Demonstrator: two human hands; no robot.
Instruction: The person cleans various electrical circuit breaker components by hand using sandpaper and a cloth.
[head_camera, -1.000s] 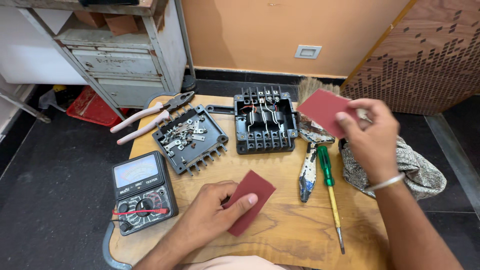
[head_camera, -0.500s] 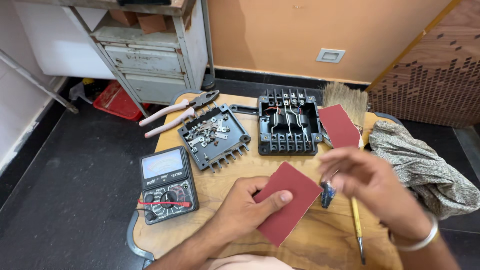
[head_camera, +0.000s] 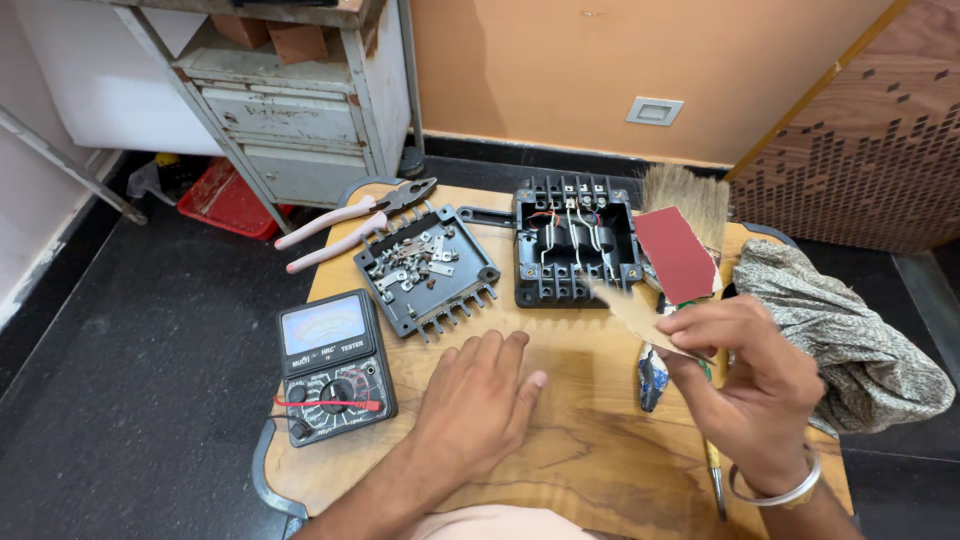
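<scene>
Two hands: right hand (head_camera: 745, 385) pinches sandpaper sheet (head_camera: 632, 310); left hand (head_camera: 478, 400) spread flat beside.

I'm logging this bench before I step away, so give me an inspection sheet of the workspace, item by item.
Surface: small wooden table, grain bare in the middle.
Job's things: tan sheet, blurred, held above the table; red sandpaper piece lying by the brush.
Clutter: open black terminal box; black cover holding loose metal parts; pink-handled pliers; analog multimeter; patterned cloth; blue-handled tool, partly hidden.
Grips: left hand flat on the table, holding nothing; right hand pinching the tan sheet.
Cables: red lead across the multimeter; short wires inside the terminal box.
Surroundings: dark floor, worn metal cabinet, orange wall.
</scene>
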